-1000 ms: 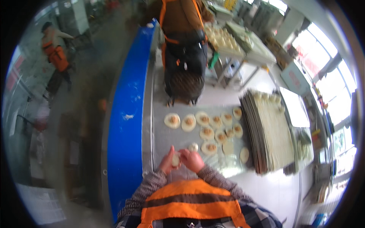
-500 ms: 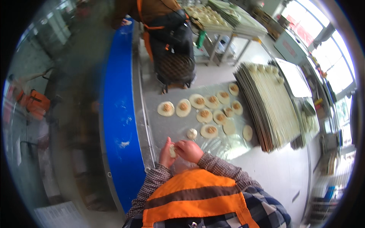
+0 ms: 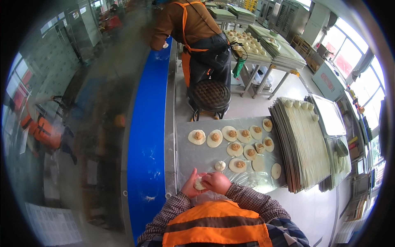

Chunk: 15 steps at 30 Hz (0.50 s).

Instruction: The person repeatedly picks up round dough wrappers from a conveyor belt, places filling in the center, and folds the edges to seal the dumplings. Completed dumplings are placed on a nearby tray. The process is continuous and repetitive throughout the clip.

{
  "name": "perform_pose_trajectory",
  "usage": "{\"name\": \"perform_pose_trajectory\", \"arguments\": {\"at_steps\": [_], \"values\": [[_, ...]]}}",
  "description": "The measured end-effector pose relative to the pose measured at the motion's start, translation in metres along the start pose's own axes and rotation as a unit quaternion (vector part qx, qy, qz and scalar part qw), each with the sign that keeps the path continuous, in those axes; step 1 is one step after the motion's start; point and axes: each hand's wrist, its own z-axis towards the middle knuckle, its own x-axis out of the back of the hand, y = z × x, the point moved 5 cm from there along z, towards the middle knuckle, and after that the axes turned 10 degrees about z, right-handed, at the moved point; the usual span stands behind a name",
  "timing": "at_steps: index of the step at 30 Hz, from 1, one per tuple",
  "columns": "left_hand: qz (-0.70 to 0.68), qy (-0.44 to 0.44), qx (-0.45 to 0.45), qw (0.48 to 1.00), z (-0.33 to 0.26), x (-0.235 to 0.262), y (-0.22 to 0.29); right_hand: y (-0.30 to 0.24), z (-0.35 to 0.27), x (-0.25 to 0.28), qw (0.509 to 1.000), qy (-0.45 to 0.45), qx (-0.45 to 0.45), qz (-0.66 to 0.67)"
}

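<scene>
Head view: the left hand (image 3: 189, 186) and right hand (image 3: 219, 182) are together, closed around 1 dough piece (image 3: 199, 184) at the near-left corner of the surface (image 3: 194, 157), which is bare just farther. Partly covered, the piece's long axis I cannot tell.

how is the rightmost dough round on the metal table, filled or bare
Bare: the dough round shows a plain pale surface, nothing on it.

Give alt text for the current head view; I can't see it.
Left hand and right hand hold a dough piece at a metal table bearing flat dough rounds, most topped with filling. A blue surface runs along the left; stacked trays stand right; a co-worker stands ahead.
</scene>
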Motion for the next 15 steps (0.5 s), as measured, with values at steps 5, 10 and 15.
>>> {"name": "perform_pose_trajectory", "arguments": {"at_steps": [5, 10, 15], "values": [[0.2, 0.053, -0.228, 0.951, -0.002, 0.007, 0.024, 0.009, 0.002, -0.002, 0.985, 0.055, -0.128, 0.104], [0.089, -0.003, -0.063, 0.994, 0.006, 0.02, 0.005, -0.001, 0.006, 0.002, 0.998, 0.011, -0.003, 0.056], [0.131, -0.095, -0.002, 0.987, 0.023, 0.019, -0.014, 0.004, 0.001, -0.008, 0.999, -0.042, -0.006, 0.01]]}}
